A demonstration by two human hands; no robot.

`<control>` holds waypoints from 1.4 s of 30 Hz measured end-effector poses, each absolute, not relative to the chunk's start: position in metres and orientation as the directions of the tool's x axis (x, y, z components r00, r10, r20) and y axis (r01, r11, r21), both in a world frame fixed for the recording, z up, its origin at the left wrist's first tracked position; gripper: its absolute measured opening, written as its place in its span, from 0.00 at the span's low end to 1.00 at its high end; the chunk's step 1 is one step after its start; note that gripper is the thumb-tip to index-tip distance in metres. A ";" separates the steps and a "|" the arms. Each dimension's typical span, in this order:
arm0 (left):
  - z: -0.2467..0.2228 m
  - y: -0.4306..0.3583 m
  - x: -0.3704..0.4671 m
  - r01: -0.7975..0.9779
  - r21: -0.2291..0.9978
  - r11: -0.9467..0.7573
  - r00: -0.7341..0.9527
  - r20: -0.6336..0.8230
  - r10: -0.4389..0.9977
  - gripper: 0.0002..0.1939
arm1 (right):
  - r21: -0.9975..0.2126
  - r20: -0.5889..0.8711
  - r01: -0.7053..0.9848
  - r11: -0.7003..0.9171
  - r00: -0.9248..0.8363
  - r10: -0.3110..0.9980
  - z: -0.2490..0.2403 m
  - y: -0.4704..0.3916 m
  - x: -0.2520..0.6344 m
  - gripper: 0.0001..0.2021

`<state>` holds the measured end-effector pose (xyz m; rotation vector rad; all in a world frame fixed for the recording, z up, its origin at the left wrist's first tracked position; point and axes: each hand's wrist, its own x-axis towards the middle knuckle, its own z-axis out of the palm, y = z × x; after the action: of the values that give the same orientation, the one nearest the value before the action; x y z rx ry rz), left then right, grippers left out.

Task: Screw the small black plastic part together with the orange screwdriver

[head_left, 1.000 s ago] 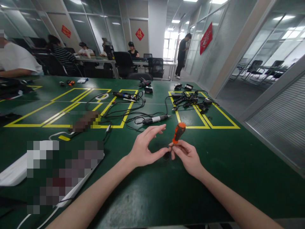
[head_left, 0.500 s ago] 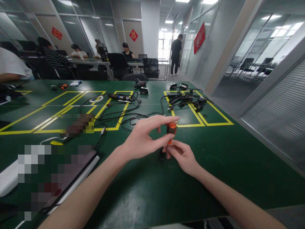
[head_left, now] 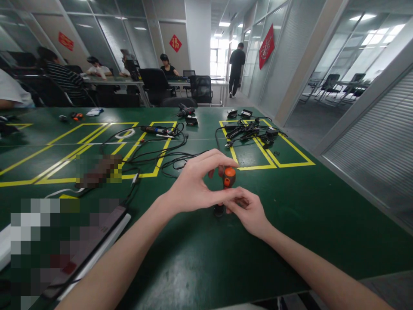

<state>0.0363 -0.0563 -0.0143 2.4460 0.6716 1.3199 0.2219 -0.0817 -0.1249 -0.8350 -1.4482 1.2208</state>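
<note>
My left hand (head_left: 196, 181) curves in a C around a screwdriver with an orange-and-black handle (head_left: 229, 174). Its index finger and thumb are spread, with the handle between them; whether the other fingers behind touch it I cannot tell. The handle's orange round end faces up towards me. Just below, my right hand (head_left: 248, 206) is closed, fingers pinched around the screwdriver's lower part, which they mostly hide. Beneath the hands, a small black round piece (head_left: 218, 210) shows close to the green table (head_left: 290, 228). How it joins the screwdriver is hidden.
Black cables (head_left: 174, 157) run across the table's middle. A heap of black cables and parts (head_left: 248, 131) lies within yellow tape at the right. A power drill (head_left: 185, 110) is at the back. Blurred-out items (head_left: 87, 245) fill the near left. Several people sit beyond; one walks away.
The handle has turned and tilted, so its orange end now shows. My left thumb has moved lower, towards my right hand. The right hand has barely moved. The view has shifted slightly.
</note>
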 end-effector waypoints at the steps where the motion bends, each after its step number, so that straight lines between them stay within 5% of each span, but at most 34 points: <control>1: -0.013 -0.056 0.034 0.251 0.451 -0.856 0.495 0.701 0.514 0.16 | -0.966 0.255 -0.107 0.235 -0.246 0.935 -0.125 -0.082 0.222 0.09; 23: -0.006 -0.056 0.028 0.240 0.494 -0.836 0.484 0.686 0.544 0.10 | -0.965 0.260 -0.124 0.231 -0.350 0.900 -0.124 -0.080 0.228 0.10; 38: -0.016 -0.056 0.041 0.240 0.346 -0.907 0.374 0.829 0.415 0.17 | -0.936 0.352 -0.084 0.342 -0.176 0.919 -0.126 -0.077 0.219 0.08; 42: -0.012 -0.057 0.038 0.186 0.388 -0.903 0.428 0.795 0.430 0.14 | -0.918 0.397 -0.075 0.390 -0.204 0.895 -0.127 -0.078 0.221 0.05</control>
<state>0.0383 -0.0573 -0.0123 2.4415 0.5375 1.4654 0.2212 -0.0778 -0.1267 -0.7686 -1.5056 1.0632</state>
